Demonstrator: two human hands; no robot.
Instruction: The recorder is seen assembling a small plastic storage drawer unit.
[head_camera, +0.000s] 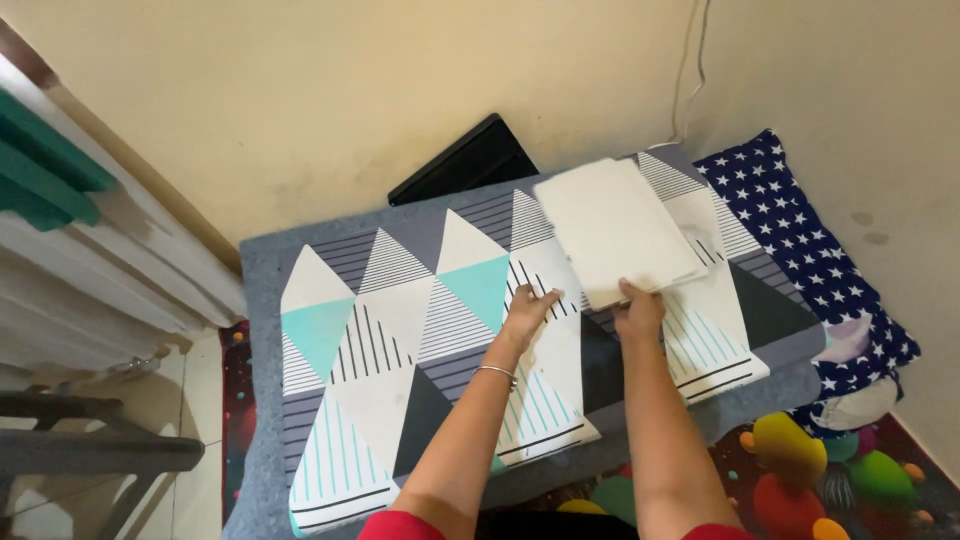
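A folded white cloth (617, 225) lies on a sheet patterned with grey, white and teal triangles (400, 300), spread over a grey pad. My right hand (638, 312) grips the near edge of the white cloth. To its left, my left hand (528, 310) rests flat with fingers spread on the patterned sheet, next to the cloth's near left corner. A thin bangle sits on my left wrist.
A navy star-print cloth (800, 230) lies to the right against the wall. A black flat object (460, 160) leans at the wall behind the pad. A colourful dotted mat (820, 470) covers the floor at the near right. White and green shutters (60, 220) stand at left.
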